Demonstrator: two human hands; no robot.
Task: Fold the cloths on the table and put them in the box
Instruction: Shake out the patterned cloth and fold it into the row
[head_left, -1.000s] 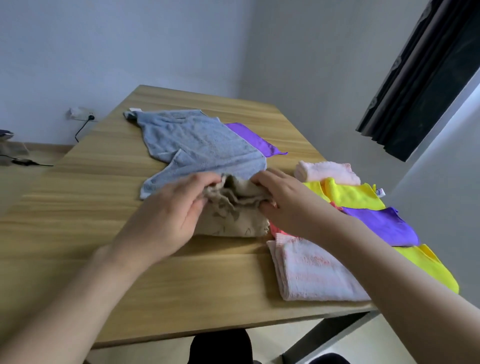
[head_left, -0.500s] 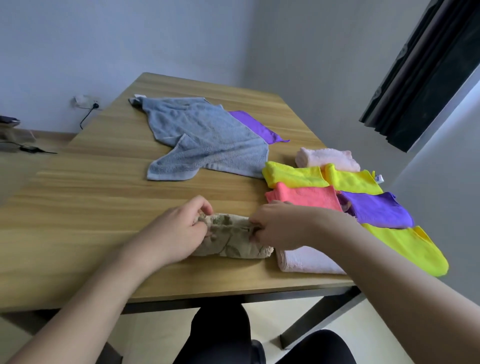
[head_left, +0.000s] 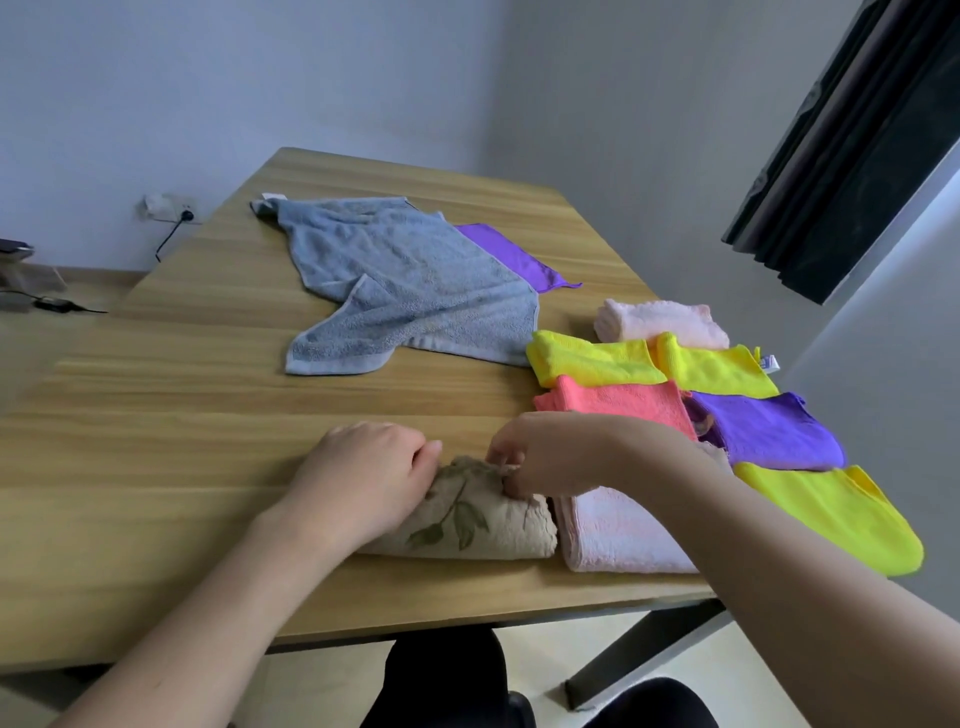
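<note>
While curled, both hands (head_left: 363, 478) (head_left: 545, 457) seemingly pinch the beige cloth (head_left: 467, 519).

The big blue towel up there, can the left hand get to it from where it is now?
Probably yes. The left hand rests on the beige leaf cloth, and only bare table lies between it and the blue towel. It would have to let go first and stretch forward.
</note>
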